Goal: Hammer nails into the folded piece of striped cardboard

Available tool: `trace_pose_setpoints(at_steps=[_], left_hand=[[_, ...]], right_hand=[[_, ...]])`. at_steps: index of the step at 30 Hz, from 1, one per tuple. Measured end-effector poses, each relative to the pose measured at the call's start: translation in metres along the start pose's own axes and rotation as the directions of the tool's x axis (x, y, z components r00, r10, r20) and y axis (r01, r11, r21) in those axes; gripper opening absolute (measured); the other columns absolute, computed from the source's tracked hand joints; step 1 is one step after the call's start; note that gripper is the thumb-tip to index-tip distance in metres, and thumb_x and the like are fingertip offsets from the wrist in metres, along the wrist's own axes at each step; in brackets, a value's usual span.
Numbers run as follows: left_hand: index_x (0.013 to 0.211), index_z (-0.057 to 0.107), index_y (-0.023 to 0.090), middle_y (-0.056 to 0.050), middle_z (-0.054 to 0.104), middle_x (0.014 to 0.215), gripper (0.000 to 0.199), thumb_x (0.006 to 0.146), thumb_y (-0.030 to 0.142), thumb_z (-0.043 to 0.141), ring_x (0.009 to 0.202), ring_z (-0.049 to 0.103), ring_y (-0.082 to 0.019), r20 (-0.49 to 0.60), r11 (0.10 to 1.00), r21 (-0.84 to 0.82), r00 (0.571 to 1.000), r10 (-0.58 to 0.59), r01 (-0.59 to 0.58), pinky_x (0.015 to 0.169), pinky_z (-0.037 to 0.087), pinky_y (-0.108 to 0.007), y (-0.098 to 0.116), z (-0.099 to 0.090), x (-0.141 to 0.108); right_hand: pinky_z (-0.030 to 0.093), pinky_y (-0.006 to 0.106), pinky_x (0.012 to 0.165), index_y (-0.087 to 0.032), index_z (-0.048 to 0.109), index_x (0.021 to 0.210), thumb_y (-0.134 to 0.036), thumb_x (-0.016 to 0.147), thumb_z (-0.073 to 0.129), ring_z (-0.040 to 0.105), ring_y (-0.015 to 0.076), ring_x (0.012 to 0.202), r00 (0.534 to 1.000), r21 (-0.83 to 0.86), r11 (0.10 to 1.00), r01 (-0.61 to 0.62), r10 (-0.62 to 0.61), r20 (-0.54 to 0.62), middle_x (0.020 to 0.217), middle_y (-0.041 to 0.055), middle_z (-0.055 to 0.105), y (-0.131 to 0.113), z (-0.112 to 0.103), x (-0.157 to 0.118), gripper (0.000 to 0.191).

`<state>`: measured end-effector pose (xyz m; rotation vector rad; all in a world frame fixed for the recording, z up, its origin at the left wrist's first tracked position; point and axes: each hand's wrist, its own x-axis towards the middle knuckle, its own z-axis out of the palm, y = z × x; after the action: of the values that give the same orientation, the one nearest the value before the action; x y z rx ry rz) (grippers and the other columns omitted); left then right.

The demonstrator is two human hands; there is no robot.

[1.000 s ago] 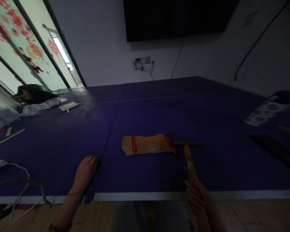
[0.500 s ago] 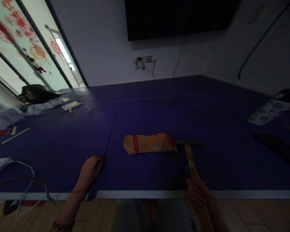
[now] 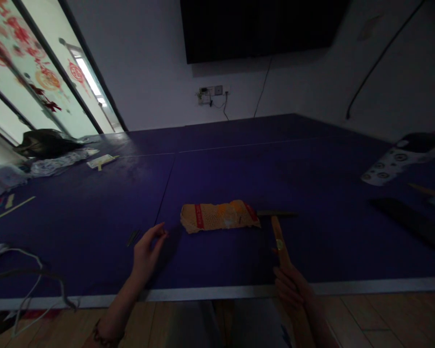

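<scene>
Purple tabletop (image 3: pixel 261 176): crumpled, dotted, red-banded packet (image 3: pixel 217 216), lettering illegible, near centre towards six o'clock; five o'clock, right hand (image 3: pixel 290 287), fingers clamped on wooden-handled hammer (image 3: pixel 282 251); seven o'clock, left hand (image 3: pixel 145 251), fingertips together, contents unclear.

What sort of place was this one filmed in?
Probably a room in a home, though a small workroom is possible: a large dark screen on the wall, glass panels with red decorations, and a wide purple table.
</scene>
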<state>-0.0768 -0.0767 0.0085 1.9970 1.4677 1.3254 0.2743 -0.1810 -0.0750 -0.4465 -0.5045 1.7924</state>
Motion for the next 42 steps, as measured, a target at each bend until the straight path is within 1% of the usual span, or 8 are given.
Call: trace_pose_setpoints(at_steps=[4,8,12,15,18,23,33,42], left_hand=[[0.093,0.066,0.018,-0.003,0.066,0.078,0.025,0.074,0.032,0.059,0.072,0.062,-0.015,0.110,0.971,-0.238,0.994,0.012,0.015,0.072,0.050,-0.027,0.028,0.051,0.017],[0.090,0.068,0.017,-0.004,0.068,0.079,0.022,0.069,0.020,0.064,0.072,0.063,-0.015,0.238,0.929,-0.355,0.971,-0.024,0.110,0.069,0.051,-0.026,0.048,0.111,0.034],[0.082,0.069,0.016,-0.005,0.070,0.078,0.015,0.068,0.017,0.065,0.072,0.064,-0.016,0.285,0.923,-0.361,0.958,-0.026,0.133,0.069,0.051,-0.027,0.060,0.160,0.045],[0.078,0.069,0.015,-0.005,0.070,0.077,0.011,0.068,0.016,0.064,0.070,0.064,-0.016,0.304,0.923,-0.360,0.952,-0.022,0.136,0.067,0.051,-0.026,0.062,0.180,0.047],[0.076,0.069,0.014,-0.004,0.070,0.073,0.009,0.068,0.015,0.065,0.066,0.064,-0.016,0.321,0.926,-0.352,0.947,-0.017,0.136,0.063,0.051,-0.025,0.059,0.187,0.046],[0.074,0.069,0.015,-0.003,0.069,0.071,0.007,0.068,0.015,0.065,0.066,0.063,-0.015,0.340,0.943,-0.314,0.940,0.007,0.106,0.064,0.049,-0.024,0.056,0.185,0.042],[0.073,0.069,0.017,-0.002,0.070,0.073,0.007,0.070,0.013,0.065,0.068,0.063,-0.015,0.377,0.969,-0.249,0.922,0.085,0.012,0.067,0.047,-0.024,0.059,0.179,0.039],[0.078,0.069,0.019,-0.003,0.070,0.079,0.007,0.074,0.018,0.063,0.078,0.063,-0.017,0.380,0.974,-0.211,0.912,0.154,-0.077,0.076,0.048,-0.028,0.062,0.175,0.034]], right_hand=[[0.022,0.008,0.020,-0.028,0.064,0.088,-0.034,0.072,0.068,0.004,-0.0015,0.023,0.998,-0.020,1.000,0.012,-0.013,-0.054,0.039,-0.0145,0.029,0.002,0.000,-0.002,0.018],[0.026,0.009,0.022,-0.025,0.061,0.088,-0.033,0.071,0.068,0.018,-0.0003,0.022,0.983,-0.083,0.995,0.050,-0.064,-0.171,0.040,-0.0126,0.036,0.009,0.003,-0.006,0.020],[0.024,0.010,0.022,-0.025,0.052,0.101,-0.036,0.067,0.071,0.026,0.0013,0.023,0.912,-0.240,0.964,0.112,-0.196,-0.360,0.041,-0.0130,0.039,0.018,0.020,-0.004,0.041],[0.021,0.009,0.022,-0.024,0.045,0.109,-0.040,0.066,0.070,0.022,0.0004,0.023,0.868,-0.326,0.937,0.123,-0.261,-0.423,0.040,-0.0150,0.037,0.022,0.039,-0.001,0.053],[0.023,0.010,0.022,-0.022,0.039,0.115,-0.042,0.066,0.068,0.021,0.0009,0.023,0.862,-0.391,0.919,0.051,-0.238,-0.448,0.040,-0.0160,0.035,0.021,0.052,0.000,0.061],[0.023,0.012,0.023,-0.017,0.035,0.123,-0.041,0.069,0.062,0.024,0.0025,0.024,0.848,-0.491,0.866,-0.094,-0.189,-0.496,0.040,-0.0152,0.036,0.019,0.063,0.000,0.065],[0.026,0.017,0.025,-0.011,0.040,0.125,-0.039,0.070,0.052,0.029,0.0067,0.025,0.796,-0.722,0.651,-0.234,-0.299,-0.527,0.036,-0.0136,0.034,0.023,0.073,0.006,0.063],[0.025,0.016,0.023,-0.009,0.037,0.127,-0.040,0.070,0.052,0.027,0.0060,0.024,0.810,-0.679,0.705,-0.206,-0.266,-0.522,0.035,-0.0144,0.034,0.020,0.074,0.006,0.066]])
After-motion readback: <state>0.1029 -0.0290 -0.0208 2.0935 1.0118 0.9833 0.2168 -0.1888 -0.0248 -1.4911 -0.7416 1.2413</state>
